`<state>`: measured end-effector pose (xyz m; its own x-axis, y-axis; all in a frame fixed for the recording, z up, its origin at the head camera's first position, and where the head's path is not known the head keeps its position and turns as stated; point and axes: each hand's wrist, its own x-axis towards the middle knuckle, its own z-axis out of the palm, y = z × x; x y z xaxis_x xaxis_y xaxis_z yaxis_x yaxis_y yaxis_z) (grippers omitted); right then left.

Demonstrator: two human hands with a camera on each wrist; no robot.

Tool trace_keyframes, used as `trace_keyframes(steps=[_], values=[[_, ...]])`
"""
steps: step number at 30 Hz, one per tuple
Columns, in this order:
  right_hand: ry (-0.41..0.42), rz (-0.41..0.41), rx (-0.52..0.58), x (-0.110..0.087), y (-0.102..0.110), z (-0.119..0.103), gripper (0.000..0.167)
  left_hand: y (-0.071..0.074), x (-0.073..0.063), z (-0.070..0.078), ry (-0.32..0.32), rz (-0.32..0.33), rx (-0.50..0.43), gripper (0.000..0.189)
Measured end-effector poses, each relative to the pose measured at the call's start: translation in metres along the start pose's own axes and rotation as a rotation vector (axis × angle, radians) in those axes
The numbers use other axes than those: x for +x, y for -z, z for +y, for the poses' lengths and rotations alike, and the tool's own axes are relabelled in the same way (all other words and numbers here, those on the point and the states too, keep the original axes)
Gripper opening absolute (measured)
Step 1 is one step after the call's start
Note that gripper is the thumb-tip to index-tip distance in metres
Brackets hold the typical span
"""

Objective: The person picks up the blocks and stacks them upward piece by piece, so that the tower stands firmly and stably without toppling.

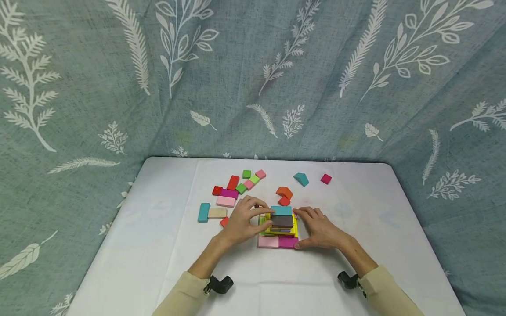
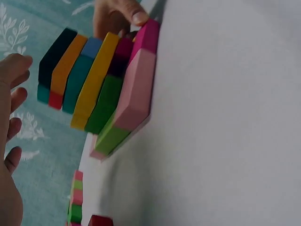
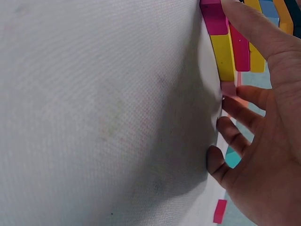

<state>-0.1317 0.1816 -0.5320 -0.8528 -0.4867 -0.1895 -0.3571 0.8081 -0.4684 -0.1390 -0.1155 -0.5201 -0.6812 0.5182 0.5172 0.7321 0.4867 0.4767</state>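
While the white table bears a stepped tower of multicoloured rectangular blocks near its middle, the relaxed left hand hovers beside its top; the right hand, fingers loosely spread, thumbs its magenta base block.

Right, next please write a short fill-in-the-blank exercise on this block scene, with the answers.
1. The block tower stands ____ the left hand and the right hand.
2. The right hand's ____ touches the tower's bottom magenta block.
3. Along the front, that block's neighbour is coloured ____.
4. The tabletop is coloured ____.
Answers: between; thumb; pink; white.
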Motion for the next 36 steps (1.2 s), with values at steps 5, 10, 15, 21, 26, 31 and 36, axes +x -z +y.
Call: trace_keyframes(steps=[5, 10, 15, 21, 26, 31, 36], values=[[-0.012, -0.006, -0.002, 0.001, -0.001, -0.001, 0.112, 0.012, -0.003, -0.025, 0.173, 0.032, -0.073, 0.037], [-0.025, -0.006, -0.006, 0.001, -0.001, -0.001, 0.113, 0.032, -0.017, -0.055, 0.399, -0.027, 0.021, 0.042], [-0.024, 0.0, -0.006, 0.001, -0.002, -0.002, 0.112, 0.053, -0.037, -0.084, 0.503, -0.078, 0.156, 0.038], [-0.017, 0.001, -0.001, 0.0, -0.001, -0.002, 0.112, 0.07, -0.049, -0.102, 0.527, -0.121, 0.258, 0.032], [-0.011, 0.001, -0.003, 0.0, -0.001, -0.002, 0.112, 0.077, -0.047, -0.105, 0.509, -0.161, 0.286, 0.032], [-0.019, -0.002, 0.002, 0.0, -0.001, -0.001, 0.112, 0.08, -0.041, -0.106, 0.48, -0.201, 0.33, 0.036], [-0.014, -0.002, 0.007, 0.0, -0.001, -0.001, 0.112, 0.079, -0.039, -0.107, 0.433, -0.218, 0.338, 0.038]])
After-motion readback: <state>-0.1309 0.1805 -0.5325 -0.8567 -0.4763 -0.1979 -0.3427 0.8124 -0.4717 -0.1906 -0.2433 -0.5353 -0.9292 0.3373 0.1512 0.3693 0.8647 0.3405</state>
